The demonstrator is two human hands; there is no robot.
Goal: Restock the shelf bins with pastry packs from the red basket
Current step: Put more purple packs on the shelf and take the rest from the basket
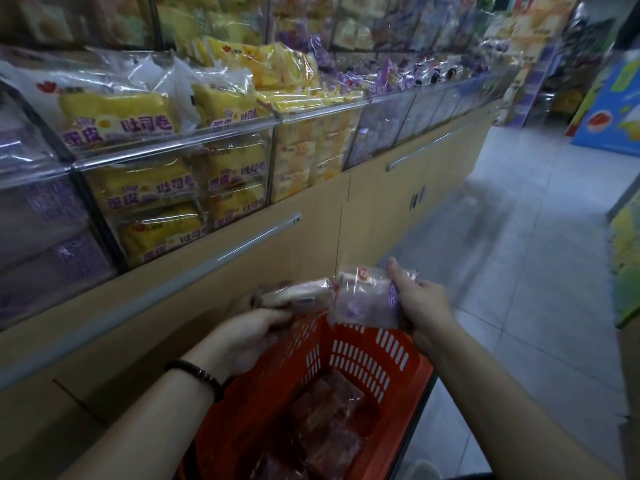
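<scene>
The tan cabinet carries a row of clear bins along its top.

- Leftmost bin: purple packs.
- Next two bins: yellow packs, stacked flat to above the rim.
- Bins further right: contents blurred.

The red basket sits beside the cabinet front, above the tiled floor. It holds dark packs.

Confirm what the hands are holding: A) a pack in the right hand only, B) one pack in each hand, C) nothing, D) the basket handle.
B: left hand grips a pale pack, right hand a purple pack, above the red basket.
</scene>
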